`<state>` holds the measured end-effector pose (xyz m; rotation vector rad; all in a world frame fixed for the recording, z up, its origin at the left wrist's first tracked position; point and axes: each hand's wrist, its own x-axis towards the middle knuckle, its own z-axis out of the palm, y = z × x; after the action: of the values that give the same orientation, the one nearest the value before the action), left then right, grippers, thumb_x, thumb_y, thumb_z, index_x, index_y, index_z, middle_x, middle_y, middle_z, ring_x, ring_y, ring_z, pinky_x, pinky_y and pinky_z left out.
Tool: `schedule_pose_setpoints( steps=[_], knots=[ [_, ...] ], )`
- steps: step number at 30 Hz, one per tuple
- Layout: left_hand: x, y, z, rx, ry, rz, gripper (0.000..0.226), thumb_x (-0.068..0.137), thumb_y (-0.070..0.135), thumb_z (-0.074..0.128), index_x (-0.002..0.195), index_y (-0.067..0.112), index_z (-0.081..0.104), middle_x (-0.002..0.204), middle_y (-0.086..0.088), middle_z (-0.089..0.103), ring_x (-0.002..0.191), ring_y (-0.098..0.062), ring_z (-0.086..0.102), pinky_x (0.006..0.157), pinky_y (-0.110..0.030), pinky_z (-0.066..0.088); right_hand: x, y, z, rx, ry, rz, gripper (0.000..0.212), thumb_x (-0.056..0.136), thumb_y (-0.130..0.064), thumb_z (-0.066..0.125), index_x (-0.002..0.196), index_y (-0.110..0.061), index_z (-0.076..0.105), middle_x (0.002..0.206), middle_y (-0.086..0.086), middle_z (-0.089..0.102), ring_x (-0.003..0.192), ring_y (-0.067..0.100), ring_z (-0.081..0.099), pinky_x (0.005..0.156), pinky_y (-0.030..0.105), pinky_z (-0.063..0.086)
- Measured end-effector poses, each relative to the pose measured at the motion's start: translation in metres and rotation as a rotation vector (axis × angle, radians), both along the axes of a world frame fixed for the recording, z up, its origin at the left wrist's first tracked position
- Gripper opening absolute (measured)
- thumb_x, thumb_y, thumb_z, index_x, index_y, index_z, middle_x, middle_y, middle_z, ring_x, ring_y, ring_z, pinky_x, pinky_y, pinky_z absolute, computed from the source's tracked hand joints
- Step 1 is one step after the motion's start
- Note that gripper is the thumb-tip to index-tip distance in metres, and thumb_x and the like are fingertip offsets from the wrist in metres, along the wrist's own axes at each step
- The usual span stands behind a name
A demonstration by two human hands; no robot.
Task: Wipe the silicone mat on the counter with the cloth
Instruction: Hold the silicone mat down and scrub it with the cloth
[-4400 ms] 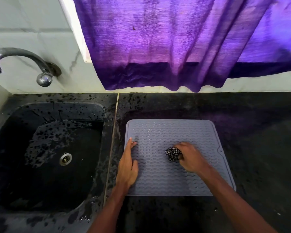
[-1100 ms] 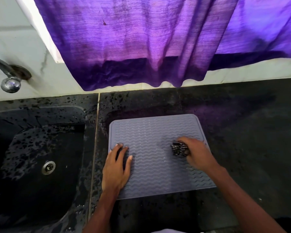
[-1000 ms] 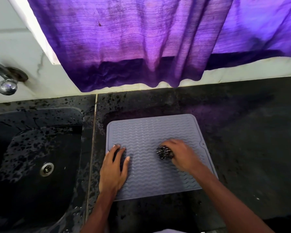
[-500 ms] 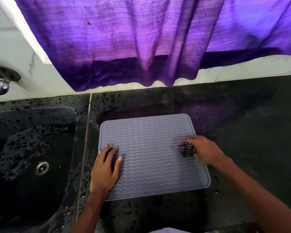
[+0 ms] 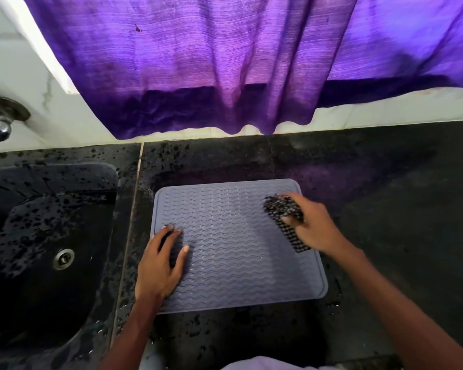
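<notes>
Grey silicone mat (image 5: 238,247) flat on the wet black counter (image 5: 385,209), beside the sink (image 5: 51,236). Wavy ribbed surface; floppy, likely slippery, so my left hand (image 5: 162,263) presses it flat-fingered. My right hand (image 5: 309,228) grips the soft, light checked cloth (image 5: 284,213), bunched, at the far right corner.

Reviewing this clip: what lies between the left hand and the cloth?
In the head view, only bare, wavy-ridged silicone mat lies between the left hand, resting flat on it, and the checked cloth gripped by the right hand.
</notes>
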<state>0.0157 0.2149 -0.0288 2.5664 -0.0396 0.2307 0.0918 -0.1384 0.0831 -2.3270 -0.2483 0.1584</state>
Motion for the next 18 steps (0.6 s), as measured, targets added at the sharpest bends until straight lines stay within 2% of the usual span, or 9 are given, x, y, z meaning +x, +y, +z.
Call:
schedule_pose_setpoints(
  steps=[3, 5, 7, 9, 12, 18],
  knots=[
    [0.0, -0.001, 0.001, 0.001, -0.01, -0.005, 0.055, 0.099, 0.053, 0.046, 0.137, 0.015, 0.061, 0.147, 0.001, 0.051, 0.136, -0.02, 0.049, 0.104, -0.046, 0.05, -0.005, 0.036, -0.015, -0.025, -0.093, 0.257, 0.047, 0.074, 0.004, 0.065, 0.116, -0.018, 0.062, 0.109, -0.002, 0.069, 0.103, 0.011, 0.062, 0.091, 0.023, 0.047],
    [-0.001, -0.001, 0.002, -0.002, -0.012, -0.004, 0.055, 0.099, 0.053, 0.046, 0.137, 0.015, 0.061, 0.147, 0.001, 0.051, 0.136, -0.02, 0.049, 0.104, -0.045, 0.05, -0.01, 0.046, -0.03, -0.201, -0.112, 0.353, 0.056, 0.069, -0.002, 0.074, 0.119, -0.023, 0.062, 0.114, -0.002, 0.068, 0.107, 0.015, 0.06, 0.097, 0.03, 0.045],
    [-0.001, 0.0, 0.002, -0.002, -0.008, -0.007, 0.055, 0.099, 0.052, 0.047, 0.138, 0.015, 0.061, 0.147, 0.0, 0.051, 0.136, -0.02, 0.049, 0.104, -0.046, 0.05, -0.013, 0.044, -0.042, -0.359, -0.086, 0.347, 0.071, 0.062, -0.006, 0.081, 0.126, -0.028, 0.059, 0.123, -0.003, 0.064, 0.114, 0.019, 0.055, 0.1, 0.035, 0.041],
    [-0.001, 0.0, 0.001, 0.0, -0.005, -0.01, 0.056, 0.099, 0.053, 0.046, 0.138, 0.015, 0.06, 0.148, -0.001, 0.051, 0.137, -0.021, 0.048, 0.104, -0.047, 0.05, -0.014, 0.035, -0.046, -0.416, -0.074, 0.32, 0.074, 0.06, -0.008, 0.083, 0.127, -0.029, 0.059, 0.123, -0.003, 0.063, 0.115, 0.022, 0.055, 0.099, 0.037, 0.044],
    [-0.001, 0.0, 0.001, -0.001, -0.003, -0.009, 0.057, 0.098, 0.053, 0.046, 0.138, 0.015, 0.06, 0.148, -0.001, 0.05, 0.137, -0.022, 0.048, 0.106, -0.046, 0.049, -0.01, 0.015, -0.042, -0.443, -0.073, 0.278, 0.064, 0.066, -0.01, 0.081, 0.123, -0.032, 0.061, 0.12, -0.005, 0.064, 0.114, 0.021, 0.057, 0.097, 0.037, 0.047],
    [-0.001, -0.001, 0.001, -0.005, -0.004, -0.008, 0.056, 0.098, 0.053, 0.047, 0.138, 0.017, 0.06, 0.148, 0.0, 0.05, 0.138, -0.021, 0.047, 0.107, -0.045, 0.048, -0.008, -0.043, -0.03, -0.532, 0.051, 0.148, 0.048, 0.075, -0.016, 0.071, 0.117, -0.038, 0.063, 0.115, -0.009, 0.06, 0.11, 0.02, 0.056, 0.085, 0.038, 0.053]
  ],
)
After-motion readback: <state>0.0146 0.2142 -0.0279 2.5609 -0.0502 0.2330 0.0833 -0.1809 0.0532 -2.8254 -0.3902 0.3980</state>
